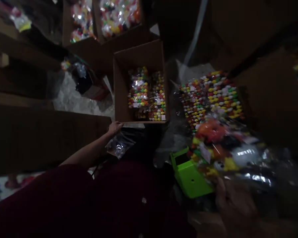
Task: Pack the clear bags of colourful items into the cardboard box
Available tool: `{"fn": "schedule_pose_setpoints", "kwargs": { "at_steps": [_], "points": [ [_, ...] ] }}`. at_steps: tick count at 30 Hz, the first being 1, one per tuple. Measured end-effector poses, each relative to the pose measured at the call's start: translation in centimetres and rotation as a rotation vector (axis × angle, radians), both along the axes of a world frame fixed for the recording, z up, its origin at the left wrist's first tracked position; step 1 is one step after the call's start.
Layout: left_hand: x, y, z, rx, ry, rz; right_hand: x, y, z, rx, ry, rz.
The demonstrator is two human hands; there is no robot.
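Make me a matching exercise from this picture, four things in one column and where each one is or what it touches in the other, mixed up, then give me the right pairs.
Things:
1. left hand
2. right hand
3. green plastic piece
4. open cardboard box

Places or states:
A. holds a clear bag of colourful toys at the lower right
B. stands in the middle, with packed bags of small coloured pieces inside
C. rests at the near corner of the box
D. lies just left of the held bag, bright against the dark floor

Pairs: 1-C, 2-A, 3-D, 4-B
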State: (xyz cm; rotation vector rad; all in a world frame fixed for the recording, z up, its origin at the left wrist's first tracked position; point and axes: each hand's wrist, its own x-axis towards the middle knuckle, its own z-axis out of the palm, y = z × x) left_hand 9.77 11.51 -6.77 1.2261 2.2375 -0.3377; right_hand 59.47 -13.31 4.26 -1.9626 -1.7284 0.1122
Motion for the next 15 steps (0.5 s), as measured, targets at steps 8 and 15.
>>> {"fn": "schedule_pose_setpoints", "kwargs": {
  "at_steps": [8,15],
  "points": [
    [-3.0,1.5,-4.8,0.070,-0.179,0.163,-11.2,29.3,-1.9,0.041,0.700,0.454],
    [-4.6,-1.3,-7.1,0.070,-0.406,0.288,-23.7,44.2,-17.6,-0.551,0.841,0.744]
  ]
}}
